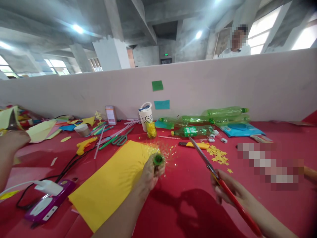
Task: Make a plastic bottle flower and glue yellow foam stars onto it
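Bottle piece (158, 159): green plastic, centre of the table (188, 185), held up in the left hand (150, 173). Round opening faces the camera, clear fringed strips fan out around it. Clock below is centred on this piece, 12 = away from the wearer.

Left grip: narrow, fingers wrapped round the piece. Left forearm crosses over the yellow paper (106, 185), which lies at 8.

Right hand (230, 188) at 4, closed on the red-handled scissors (215, 175). Blades point to 11, tips apart from the piece.

Between 11 and 12: white cup (146, 118) with dark markings, yellow crinkled item (151, 130) just in front of it.

At 2: green bottles (225, 114) lying on their sides by the white partition (223, 79), labelled bottle (194, 131) nearer, then yellow cutter (196, 145). At 3: pile of yellow stars (218, 154).

At 10: green-handled scissors (120, 140). At 9: yellow glue gun (85, 145), further out another person's arm (11, 148). At 8, beyond the paper: purple power strip (51, 202), white plug in it.

Far side of the partition, at 1: a person in white (236, 49).
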Action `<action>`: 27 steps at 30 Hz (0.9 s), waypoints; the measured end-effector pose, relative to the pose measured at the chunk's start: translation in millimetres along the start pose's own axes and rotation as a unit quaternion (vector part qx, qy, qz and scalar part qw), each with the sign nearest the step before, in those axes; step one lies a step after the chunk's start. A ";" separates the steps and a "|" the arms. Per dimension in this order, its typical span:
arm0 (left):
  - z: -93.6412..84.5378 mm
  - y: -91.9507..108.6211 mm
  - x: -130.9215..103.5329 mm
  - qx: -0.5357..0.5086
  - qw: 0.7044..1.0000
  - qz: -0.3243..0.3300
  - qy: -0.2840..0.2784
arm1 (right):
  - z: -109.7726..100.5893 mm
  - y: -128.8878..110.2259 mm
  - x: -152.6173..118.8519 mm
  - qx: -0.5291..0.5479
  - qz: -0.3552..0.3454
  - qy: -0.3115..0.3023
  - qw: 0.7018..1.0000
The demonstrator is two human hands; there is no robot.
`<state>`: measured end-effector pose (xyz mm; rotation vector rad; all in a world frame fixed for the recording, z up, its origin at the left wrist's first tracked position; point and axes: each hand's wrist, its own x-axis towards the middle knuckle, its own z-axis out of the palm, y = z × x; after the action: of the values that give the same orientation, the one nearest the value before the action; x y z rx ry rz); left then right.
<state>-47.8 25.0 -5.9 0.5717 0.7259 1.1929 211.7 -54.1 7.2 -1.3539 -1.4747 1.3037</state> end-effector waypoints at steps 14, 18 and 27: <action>4.6 -6.0 -0.6 0.054 0.990 0.074 0.107 | 13.3 -37.0 -22.5 -0.215 -0.046 -0.095 0.971; 0.1 -8.5 0.8 0.056 0.981 0.120 0.141 | 14.9 -40.0 -29.9 -0.211 -0.032 -0.083 0.974; -9.0 -9.5 6.6 0.070 0.963 0.161 0.205 | 14.8 -65.2 -29.0 -0.208 -0.075 -0.137 0.966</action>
<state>-47.4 28.9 -20.1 0.5798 1.1062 1.5975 187.5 -80.7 70.6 -1.3179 -2.0904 1.1584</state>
